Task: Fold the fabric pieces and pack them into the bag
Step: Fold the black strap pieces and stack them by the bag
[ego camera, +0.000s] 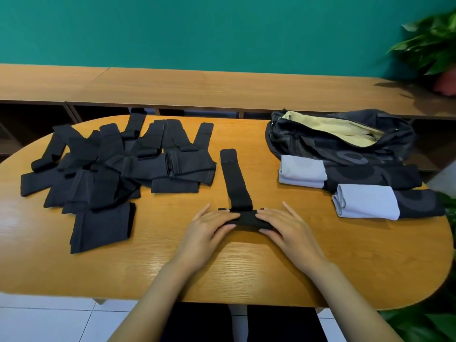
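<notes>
The black fabric strip (235,178) lies on the wooden table (246,267) near its middle, running from a far end at about 12 o'clock down toward the person, where its near end is rolled or folded into a short crosswise bundle. The left hand (209,230) lies on the bundle's 9 o'clock end and the right hand (283,227) on its 3 o'clock end, each palm down with fingers spread loosely and fingertips pressing the cloth against the table; neither hand is closed into a grip, and the two stay apart with the bundle showing between them. How many layers the bundle has cannot be told, since the fingers cover its ends and the black cloth shows little detail. At 10 o'clock from the hands a pile of black fabric pieces (111,164) sprawls over the table's left half, overlapping so much that single pieces are hard to count. At 2 o'clock sits the black bag (340,139), unzipped, with a pale yellow lining visible in its mouth; what lies inside is not visible. Just in front of the bag rest two folded pieces, each grey at one end and dark patterned at the other: the farther folded piece (302,171) touching the bag, the nearer folded piece (367,202) toward 3 o'clock, its dark end reaching the table's right rim. A potted plant (431,45) at the upper right is cut off by the edge of the view.
</notes>
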{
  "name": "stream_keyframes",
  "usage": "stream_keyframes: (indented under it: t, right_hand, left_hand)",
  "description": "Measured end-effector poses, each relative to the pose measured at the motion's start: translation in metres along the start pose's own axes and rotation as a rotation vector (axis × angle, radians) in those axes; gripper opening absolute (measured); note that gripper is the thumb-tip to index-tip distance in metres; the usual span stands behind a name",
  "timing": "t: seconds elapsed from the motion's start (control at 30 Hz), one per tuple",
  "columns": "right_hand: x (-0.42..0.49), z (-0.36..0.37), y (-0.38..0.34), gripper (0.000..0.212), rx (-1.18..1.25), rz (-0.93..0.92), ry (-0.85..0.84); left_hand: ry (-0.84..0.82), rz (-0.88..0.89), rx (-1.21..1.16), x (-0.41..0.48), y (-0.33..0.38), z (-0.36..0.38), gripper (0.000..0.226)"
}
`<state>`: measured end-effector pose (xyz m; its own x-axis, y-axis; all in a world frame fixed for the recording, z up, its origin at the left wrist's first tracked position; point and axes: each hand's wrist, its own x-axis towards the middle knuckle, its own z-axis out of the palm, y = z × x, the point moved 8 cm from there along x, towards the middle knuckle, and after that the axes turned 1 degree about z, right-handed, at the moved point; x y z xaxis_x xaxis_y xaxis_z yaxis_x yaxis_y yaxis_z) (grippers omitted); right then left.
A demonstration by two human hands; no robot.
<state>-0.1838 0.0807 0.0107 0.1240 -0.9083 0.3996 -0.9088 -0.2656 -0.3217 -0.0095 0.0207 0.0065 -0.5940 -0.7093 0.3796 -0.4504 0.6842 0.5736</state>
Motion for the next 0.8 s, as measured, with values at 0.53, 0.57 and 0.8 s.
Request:
stream_keyframes:
  t: [0.53, 0.57, 0.8]
  right_hand:
    - [-0.003, -0.013, 0.011, 0.037, 0.36, 0.253, 0.163]
    - [-0.001, -0.011, 0.014, 0.039, 0.392, 0.292, 0.155]
    - [0.016, 0.003, 0.019, 0.048, 0.391, 0.419, 0.118]
  left_hand:
    - [0.236, -0.195, -0.252, -0.009, -0.005, -0.026, 0.039]
    - [0.258, -0.23, -0.273, -0.008, -0.006, -0.026, 0.042]
    - [0.312, -0.363, -0.238, -0.007, -0.02, -0.025, 0.056]
